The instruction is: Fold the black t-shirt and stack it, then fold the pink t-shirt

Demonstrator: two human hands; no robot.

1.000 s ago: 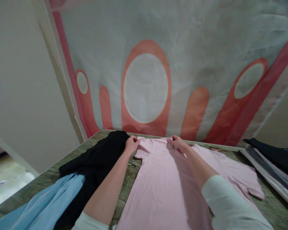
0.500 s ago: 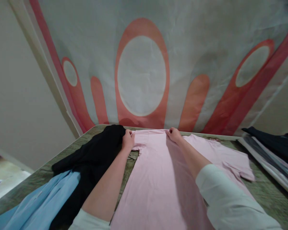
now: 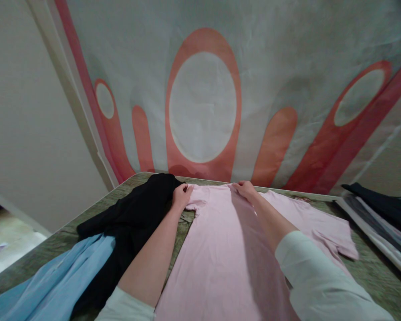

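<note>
A pink T-shirt [image 3: 217, 249] lies lengthwise on the wood-patterned table [image 3: 370, 281], its upper end at the far edge. My left hand [image 3: 182, 196] pinches the shirt at the end of its left sleeve, close to the black garment. My right hand [image 3: 245, 191] has its fingers closed on the shirt's far edge, near the neckline. To the right of my right forearm another sleeve part of the pink cloth lies spread out, with folds at its lower side. My right arm covers some of the cloth.
On the left a black garment [image 3: 130, 223] lies beside a light blue garment [image 3: 60, 276]. A stack of folded dark and grey clothes [image 3: 387, 218] sits at the right. Behind the table rises a banner [image 3: 203, 107] with orange shapes; a pale panel [image 3: 36, 111] stands left.
The view has shifted slightly, so everything appears a little further right. Both hands still grip the shirt's far edge, and the cloth by my left hand is a bit more gathered.
</note>
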